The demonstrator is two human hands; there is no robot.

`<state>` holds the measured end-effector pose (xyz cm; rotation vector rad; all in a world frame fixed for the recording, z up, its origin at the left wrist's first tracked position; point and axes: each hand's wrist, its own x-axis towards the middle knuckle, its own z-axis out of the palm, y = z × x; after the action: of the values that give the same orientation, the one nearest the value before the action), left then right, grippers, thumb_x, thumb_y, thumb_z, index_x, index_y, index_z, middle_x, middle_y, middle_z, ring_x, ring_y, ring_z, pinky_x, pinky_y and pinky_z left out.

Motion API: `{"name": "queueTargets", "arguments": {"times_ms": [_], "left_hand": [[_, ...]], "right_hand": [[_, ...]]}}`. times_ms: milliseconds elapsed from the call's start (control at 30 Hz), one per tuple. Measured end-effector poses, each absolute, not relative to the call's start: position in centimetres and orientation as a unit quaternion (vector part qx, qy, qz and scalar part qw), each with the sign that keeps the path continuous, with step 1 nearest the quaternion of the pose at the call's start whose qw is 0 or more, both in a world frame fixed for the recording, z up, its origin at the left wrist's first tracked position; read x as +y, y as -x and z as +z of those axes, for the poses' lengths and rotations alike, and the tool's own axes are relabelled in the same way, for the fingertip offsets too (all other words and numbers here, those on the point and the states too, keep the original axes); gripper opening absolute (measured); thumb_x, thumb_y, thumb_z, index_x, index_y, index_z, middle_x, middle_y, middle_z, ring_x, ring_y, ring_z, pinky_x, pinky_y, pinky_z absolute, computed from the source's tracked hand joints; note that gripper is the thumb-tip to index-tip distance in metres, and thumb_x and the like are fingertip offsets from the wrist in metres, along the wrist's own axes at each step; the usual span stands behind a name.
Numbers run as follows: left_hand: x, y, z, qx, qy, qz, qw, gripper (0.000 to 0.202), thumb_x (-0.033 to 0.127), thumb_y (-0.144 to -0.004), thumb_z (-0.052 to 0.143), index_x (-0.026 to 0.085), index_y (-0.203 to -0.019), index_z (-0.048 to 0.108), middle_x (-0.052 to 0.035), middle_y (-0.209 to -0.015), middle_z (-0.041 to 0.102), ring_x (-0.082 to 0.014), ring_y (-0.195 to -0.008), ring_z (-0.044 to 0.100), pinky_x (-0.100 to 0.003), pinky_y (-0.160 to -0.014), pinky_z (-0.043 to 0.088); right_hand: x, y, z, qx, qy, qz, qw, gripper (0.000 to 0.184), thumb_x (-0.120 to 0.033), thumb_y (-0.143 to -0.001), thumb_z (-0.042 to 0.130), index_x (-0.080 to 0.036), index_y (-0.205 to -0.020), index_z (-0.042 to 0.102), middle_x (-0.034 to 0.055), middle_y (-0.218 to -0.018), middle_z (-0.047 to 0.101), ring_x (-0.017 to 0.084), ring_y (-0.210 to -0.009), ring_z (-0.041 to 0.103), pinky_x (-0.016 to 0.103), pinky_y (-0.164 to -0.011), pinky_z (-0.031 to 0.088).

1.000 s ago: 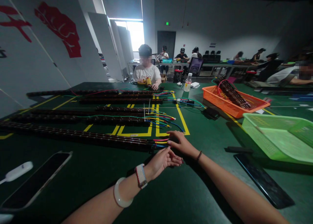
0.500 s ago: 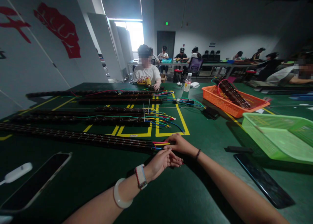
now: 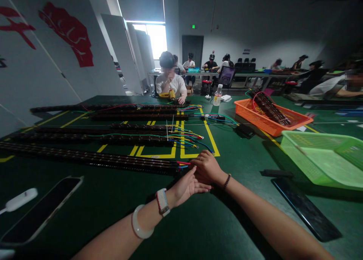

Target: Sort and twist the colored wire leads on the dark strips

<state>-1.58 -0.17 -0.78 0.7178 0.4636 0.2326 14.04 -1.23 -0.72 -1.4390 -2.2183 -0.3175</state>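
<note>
Your near bundle [image 3: 93, 158] lies on the tabletop [image 3: 198, 229] to the left of both hands, its long axis running nearly crosswise to you, from the left edge of view to its wired end just beside your fingers. The wires [image 3: 183, 163] leave that end toward the right, in line with the bundle, and pass beneath your right hand [image 3: 208, 167], which is the nearer of the two to them. That hand is bent over the wires, knuckles up; its fingertips are hidden, so whether it grips them cannot be told. Your left hand [image 3: 185, 186] is released, palm turned upward and fingers extended, just below and in front of the right; no object shows on its palm. The bundle is long, straight and dark, with a glossy surface and pale marks repeating along parallel strips. The wires are thin, smooth and flexible, with red and blue coverings visible. Further bundles [image 3: 136, 139] of like form lie behind it, roughly parallel, near yellow tape [image 3: 210, 133] on the matt green surface. To your right stand a green basket [image 3: 300, 173] and, beyond it, an orange basket [image 3: 255, 120], both of perforated plastic with sloping walls.
</note>
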Motion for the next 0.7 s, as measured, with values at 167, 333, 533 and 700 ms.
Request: {"name": "queueTargets", "arguments": {"times_ms": [167, 333, 533, 700], "left_hand": [[-0.31, 1.35, -0.74, 0.214, -0.25, 0.214, 0.92, 0.03, 0.034, -0.089, 0.042, 0.012, -0.107, 0.053, -0.0131, -0.102, 0.063, -0.0211, -0.095, 0.061, -0.041, -0.096, 0.038], [-0.31, 1.38, -0.81, 0.237, -0.19, 0.268, 0.914, 0.023, 0.033, -0.089, 0.043, 0.016, -0.095, 0.056, -0.0082, -0.093, 0.063, -0.0191, -0.097, 0.059, -0.039, -0.096, 0.039], [-0.34, 1.32, -0.85, 0.243, -0.194, 0.273, 0.91, 0.029, 0.04, -0.09, 0.043, 0.016, -0.097, 0.057, -0.0103, -0.104, 0.063, -0.0202, -0.107, 0.055, -0.038, -0.1, 0.037], [-0.2, 1.38, -1.06, 0.237, -0.209, 0.256, 0.914, 0.033, 0.041, -0.09, 0.043, 0.014, -0.1, 0.058, -0.0119, -0.106, 0.062, -0.0206, -0.114, 0.052, -0.039, -0.104, 0.034]], "right_hand": [[-1.59, -14.07, -0.97, -0.829, 0.478, -0.194, 0.215, 0.016, -0.022, -0.088, 0.053, -0.019, -0.096, 0.066, 0.0054, -0.08, 0.068, 0.019, -0.083, 0.055, 0.038, -0.086, 0.035], [-2.04, -13.93, -1.24, -0.857, 0.434, -0.213, 0.177, 0.018, -0.019, -0.09, 0.05, -0.018, -0.102, 0.063, 0.0068, -0.089, 0.068, 0.022, -0.1, 0.051, 0.04, -0.088, 0.037], [-2.11, -14.13, -0.86, -0.882, 0.398, -0.202, 0.152, 0.022, -0.02, -0.089, 0.05, -0.017, -0.108, 0.061, 0.0077, -0.097, 0.066, 0.02, -0.096, 0.052, 0.037, -0.087, 0.04], [-2.15, -14.75, -0.44, -0.871, 0.413, -0.188, 0.189, 0.024, -0.029, -0.089, 0.05, -0.021, -0.109, 0.062, 0.0075, -0.106, 0.063, 0.019, -0.095, 0.053, 0.036, -0.088, 0.039]]}}
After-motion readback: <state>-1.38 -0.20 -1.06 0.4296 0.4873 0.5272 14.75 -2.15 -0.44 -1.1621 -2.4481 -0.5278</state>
